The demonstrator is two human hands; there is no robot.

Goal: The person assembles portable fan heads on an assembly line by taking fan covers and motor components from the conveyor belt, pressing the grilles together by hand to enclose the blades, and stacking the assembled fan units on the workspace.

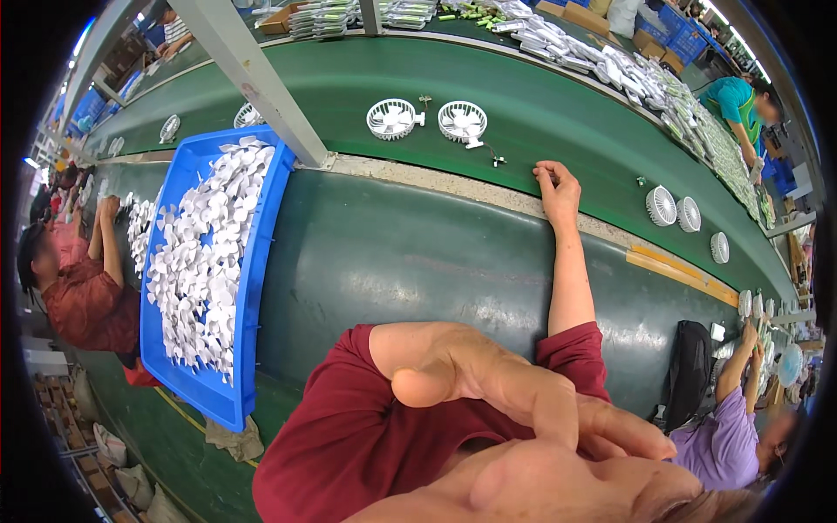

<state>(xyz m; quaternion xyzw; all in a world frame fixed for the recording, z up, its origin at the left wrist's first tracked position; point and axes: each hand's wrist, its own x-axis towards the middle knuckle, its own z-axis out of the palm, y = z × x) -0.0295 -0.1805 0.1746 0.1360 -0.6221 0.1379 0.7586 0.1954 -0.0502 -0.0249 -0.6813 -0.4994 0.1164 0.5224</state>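
My left hand [497, 375] is raised very near the camera, thumb apart and fingers bent, with nothing visible in it. On the near edge of the green conveyor belt [349, 78] rests my right hand [558, 190], fingers loosely curled and apart from the thumb, and no object shows in it. Closest to it on the belt is a round white fan housing [462, 121] with a small part [499, 160] wired to it. Another white caged fan housing [392, 119] lies to its left. Further right stand a pair of white fan housings [662, 206].
A blue crate [248, 322] of white fan blades [205, 270] stands left on the green worktable [392, 253]. A metal post [253, 78] rises behind it. Co-workers sit left [91, 296] and right [719, 444]; one in teal [732, 100] works across the belt. A black bag [689, 375] lies right.
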